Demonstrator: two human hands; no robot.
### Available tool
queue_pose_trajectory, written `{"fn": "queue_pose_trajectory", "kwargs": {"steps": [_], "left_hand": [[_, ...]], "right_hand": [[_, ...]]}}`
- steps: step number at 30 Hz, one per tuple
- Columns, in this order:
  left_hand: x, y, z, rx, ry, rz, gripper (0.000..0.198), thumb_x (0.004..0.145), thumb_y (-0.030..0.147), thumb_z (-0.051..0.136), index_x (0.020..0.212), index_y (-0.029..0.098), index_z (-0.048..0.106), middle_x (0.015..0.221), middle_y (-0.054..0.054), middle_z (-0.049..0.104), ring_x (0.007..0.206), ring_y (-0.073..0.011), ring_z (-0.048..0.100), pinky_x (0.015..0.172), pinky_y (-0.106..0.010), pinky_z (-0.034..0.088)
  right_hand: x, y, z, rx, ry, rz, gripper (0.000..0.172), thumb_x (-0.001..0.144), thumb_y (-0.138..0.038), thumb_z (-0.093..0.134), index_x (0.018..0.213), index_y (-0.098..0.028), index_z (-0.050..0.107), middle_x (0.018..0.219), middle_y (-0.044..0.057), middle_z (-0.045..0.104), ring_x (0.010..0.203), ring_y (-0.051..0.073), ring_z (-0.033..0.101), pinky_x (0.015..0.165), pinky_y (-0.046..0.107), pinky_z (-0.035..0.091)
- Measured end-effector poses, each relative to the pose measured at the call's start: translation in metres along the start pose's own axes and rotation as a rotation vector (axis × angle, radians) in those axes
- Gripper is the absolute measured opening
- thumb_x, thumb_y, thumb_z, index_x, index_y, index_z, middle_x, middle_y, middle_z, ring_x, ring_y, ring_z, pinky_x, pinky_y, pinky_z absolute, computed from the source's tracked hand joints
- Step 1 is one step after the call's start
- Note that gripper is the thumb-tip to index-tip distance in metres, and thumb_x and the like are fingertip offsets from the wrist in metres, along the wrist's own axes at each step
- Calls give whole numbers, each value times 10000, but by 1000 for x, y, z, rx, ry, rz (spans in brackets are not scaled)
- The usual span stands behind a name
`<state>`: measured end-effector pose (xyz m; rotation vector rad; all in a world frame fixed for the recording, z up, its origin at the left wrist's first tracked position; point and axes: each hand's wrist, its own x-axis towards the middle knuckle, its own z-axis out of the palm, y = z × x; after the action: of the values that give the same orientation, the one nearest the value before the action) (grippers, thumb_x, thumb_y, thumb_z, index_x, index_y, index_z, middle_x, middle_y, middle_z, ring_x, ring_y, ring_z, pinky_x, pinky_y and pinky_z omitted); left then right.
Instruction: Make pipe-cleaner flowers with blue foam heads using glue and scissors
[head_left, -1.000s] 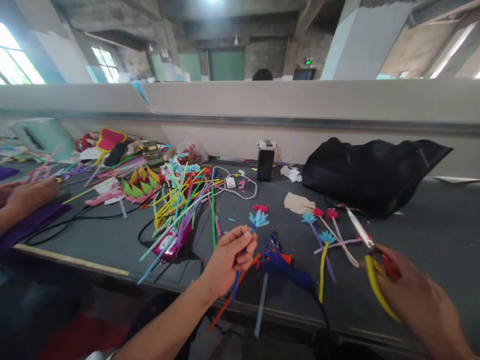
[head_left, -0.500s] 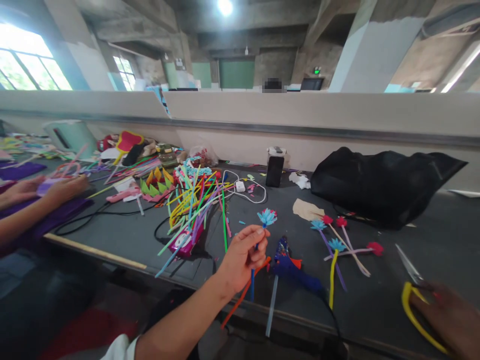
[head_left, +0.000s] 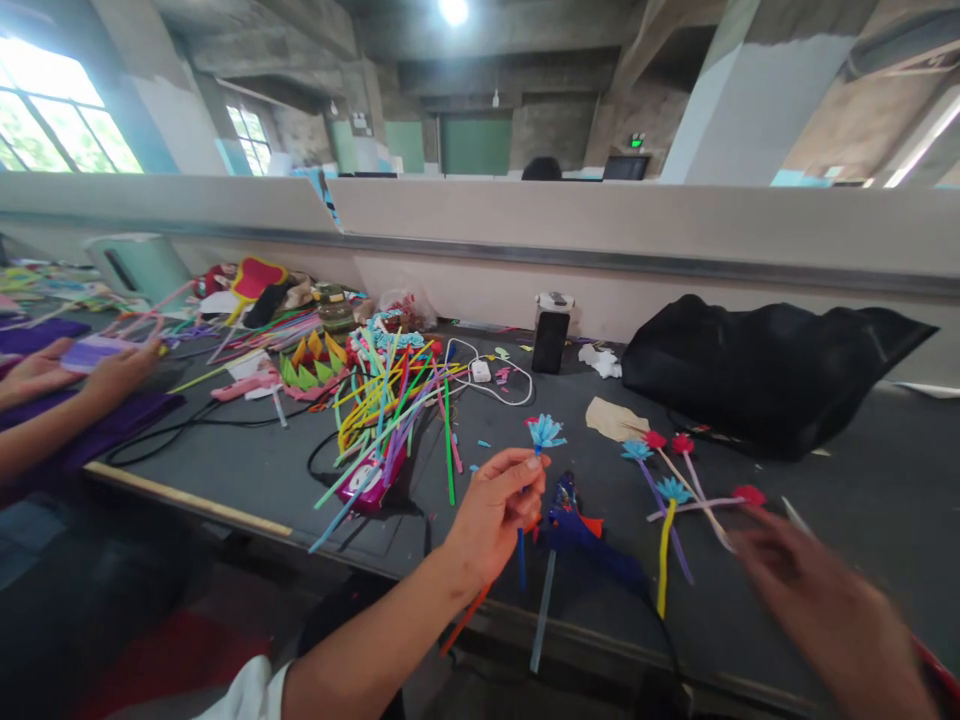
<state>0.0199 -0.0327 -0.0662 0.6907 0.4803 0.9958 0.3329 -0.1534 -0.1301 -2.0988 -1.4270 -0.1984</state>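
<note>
My left hand [head_left: 506,510] pinches a blue flower [head_left: 546,432] just below its petals, with a blue stem and an orange stem hanging beneath the hand. My right hand [head_left: 814,590] is motion-blurred over the right of the table, its fingers near a red flower [head_left: 750,495] on a pale purple stem. More flowers with stems lie left of it, one a blue flower on a yellow stem [head_left: 663,560]. Between my hands rests a dark blue glue gun [head_left: 589,540] with a clear stick. A scissor blade [head_left: 795,515] shows behind my right hand.
Left of centre is a pile of coloured stems [head_left: 397,410] over a magenta device [head_left: 367,482]. A black bag [head_left: 750,370], a phone [head_left: 550,342] and a white charger [head_left: 481,372] stand or lie at the back. At far left, another person's hands [head_left: 112,375] hold something purple.
My right hand has left the yellow-handled scissors and moved left and up towards the flowers. My left hand has shifted slightly right with the blue flower, which is turned differently.
</note>
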Motion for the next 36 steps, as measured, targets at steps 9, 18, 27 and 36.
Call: {"fn": "queue_pose_trajectory", "kwargs": {"steps": [9,18,27,36], "left_hand": [[14,4,-1,-14,63,-10,169,741,233,706,840,96,702,646,14,530,458,-29,406,429,-180,261],[16,22,-18,46,139,82,231,751,285,742,913,125,703,653,23,552,455,-27,405,426,-174,266],[10,16,-12,54,229,100,262,719,312,779,885,140,674,714,-4,631,541,-58,523,469,-170,358],[8,2,1,-2,225,-31,266,685,281,806,844,155,635,690,29,571,535,-61,534,431,-165,371]], "right_hand": [[-9,-125,50,-27,-346,-411,470,822,-387,568,1245,-182,585,1007,112,696,949,288,660,833,416,508],[7,-140,39,186,-530,-111,258,795,-385,552,994,-261,661,899,28,728,841,237,692,757,328,500],[11,-136,-2,1401,-414,357,430,744,-363,736,1141,-265,605,904,60,667,655,165,580,503,267,462],[-20,-179,3,1684,-494,319,361,739,-505,655,965,-225,677,745,60,599,550,157,524,351,225,380]]}}
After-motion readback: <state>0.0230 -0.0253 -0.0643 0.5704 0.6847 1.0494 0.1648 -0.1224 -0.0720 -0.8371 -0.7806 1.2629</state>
